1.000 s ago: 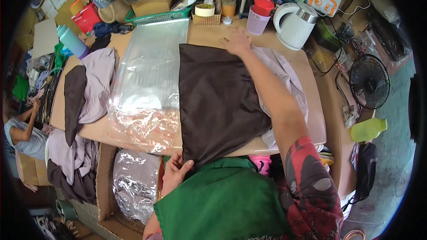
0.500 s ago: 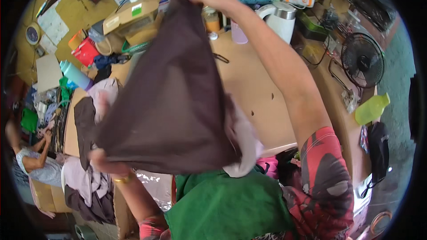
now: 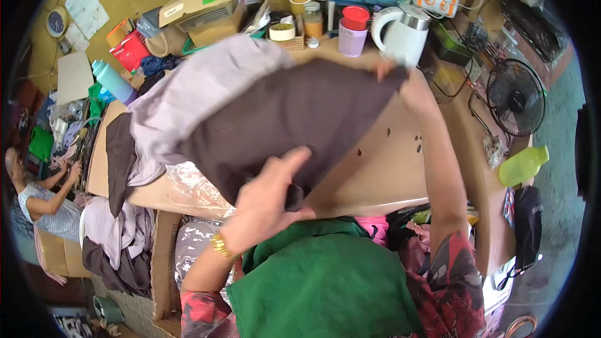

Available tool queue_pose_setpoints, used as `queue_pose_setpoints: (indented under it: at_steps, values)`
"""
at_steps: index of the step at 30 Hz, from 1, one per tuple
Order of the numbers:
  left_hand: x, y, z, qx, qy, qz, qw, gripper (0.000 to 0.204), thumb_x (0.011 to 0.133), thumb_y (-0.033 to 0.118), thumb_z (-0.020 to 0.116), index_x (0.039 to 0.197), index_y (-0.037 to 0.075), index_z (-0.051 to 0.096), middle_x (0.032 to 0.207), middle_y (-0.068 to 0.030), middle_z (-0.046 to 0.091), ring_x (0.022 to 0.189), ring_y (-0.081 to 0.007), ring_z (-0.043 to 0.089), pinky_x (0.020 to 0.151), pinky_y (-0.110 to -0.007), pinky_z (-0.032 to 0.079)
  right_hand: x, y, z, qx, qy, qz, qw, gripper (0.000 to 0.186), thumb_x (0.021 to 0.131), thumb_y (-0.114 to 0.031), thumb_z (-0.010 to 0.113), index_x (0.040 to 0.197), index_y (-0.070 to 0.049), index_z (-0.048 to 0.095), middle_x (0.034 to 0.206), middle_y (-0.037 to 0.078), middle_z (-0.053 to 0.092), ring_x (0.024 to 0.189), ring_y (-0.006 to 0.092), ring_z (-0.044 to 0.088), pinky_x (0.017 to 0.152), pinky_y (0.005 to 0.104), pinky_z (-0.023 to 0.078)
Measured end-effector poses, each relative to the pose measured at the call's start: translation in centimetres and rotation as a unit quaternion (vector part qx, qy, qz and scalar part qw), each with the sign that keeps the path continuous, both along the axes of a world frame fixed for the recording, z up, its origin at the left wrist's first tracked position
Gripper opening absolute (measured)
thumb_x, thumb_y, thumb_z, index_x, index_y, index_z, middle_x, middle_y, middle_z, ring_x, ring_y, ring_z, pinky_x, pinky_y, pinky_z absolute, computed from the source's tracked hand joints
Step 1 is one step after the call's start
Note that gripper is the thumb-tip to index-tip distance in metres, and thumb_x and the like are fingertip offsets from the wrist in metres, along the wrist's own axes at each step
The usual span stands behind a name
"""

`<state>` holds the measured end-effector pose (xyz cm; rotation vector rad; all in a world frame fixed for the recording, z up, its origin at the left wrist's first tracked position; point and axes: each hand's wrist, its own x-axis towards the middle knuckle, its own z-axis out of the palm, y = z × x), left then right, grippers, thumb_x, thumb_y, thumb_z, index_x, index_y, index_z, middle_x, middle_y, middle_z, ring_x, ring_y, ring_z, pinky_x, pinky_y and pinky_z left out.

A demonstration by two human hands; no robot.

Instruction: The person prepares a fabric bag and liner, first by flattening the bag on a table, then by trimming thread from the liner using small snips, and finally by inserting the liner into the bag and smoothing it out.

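Observation:
A dark brown cloth (image 3: pixel 300 109) is stretched at a slant above the table. Its far right corner is pinched by my right hand (image 3: pixel 413 91), near the white kettle. My left hand (image 3: pixel 266 191), slightly blurred, grips the near edge, a dark bunch of cloth between thumb and fingers and the index finger pointing out along it. A pale lilac cloth (image 3: pixel 210 84) spreads out beyond and left of the brown one; whether the two are joined is hidden. A narrow dark strip of cloth (image 3: pixel 119 159) lies at the table's left end.
The tan table (image 3: pixel 388 175) bears small dark scraps. Along its back stand a white kettle (image 3: pixel 404 34), a lilac cup (image 3: pixel 352 40) and a cardboard box (image 3: pixel 213 19). A black fan (image 3: pixel 516 97) is at right. A co-worker (image 3: pixel 47 194) sits at far left beside piled cloths (image 3: pixel 119 244).
My right hand has come down and right with the cloth corner. The left hand has moved right along the near edge. The lilac cloth now shows spread out at the far left.

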<state>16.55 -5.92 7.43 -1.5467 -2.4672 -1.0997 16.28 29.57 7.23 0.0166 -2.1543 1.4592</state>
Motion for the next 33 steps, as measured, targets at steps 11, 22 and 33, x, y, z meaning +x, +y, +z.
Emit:
queue_pose_setpoints:
  at_steps: [11,22,33]
  values:
    - [3.9,6.1,-10.1,0.043,-0.299,-0.184,0.935,0.051,0.088,0.027,0.066,0.125,0.002,0.043,0.114,-0.0216,0.055,0.099,-0.0248,0.061,0.086,-0.036,0.048,10.6,-12.0,-10.4,0.301,-0.115,0.038,0.946,0.024,0.075,-0.016,0.072,0.096,-0.008,0.063,0.119,0.023,0.055,0.118,0.0379,0.049,0.097,0.0448,0.039]
    - [-6.1,-2.4,-9.5,-0.137,-0.072,0.178,0.972,0.08,0.059,0.014,0.085,0.128,0.002,0.046,0.125,-0.0188,0.051,0.114,-0.0354,0.051,0.092,-0.042,0.045,11.0,-11.5,-13.8,0.215,-0.099,-0.063,0.97,0.013,0.073,-0.003,0.071,0.081,-0.003,0.061,0.096,0.022,0.059,0.107,0.0413,0.054,0.093,0.0449,0.04]
    - [0.8,-1.4,-6.1,-0.072,-0.145,-0.168,0.972,0.063,0.07,0.033,0.079,0.124,0.009,0.057,0.126,-0.0156,0.052,0.111,-0.0323,0.053,0.088,-0.049,0.041,11.5,-11.1,-13.4,0.138,-0.154,-0.04,0.978,0.033,0.077,-0.016,0.07,0.106,-0.001,0.064,0.112,0.024,0.056,0.112,0.0412,0.05,0.096,0.0461,0.037]
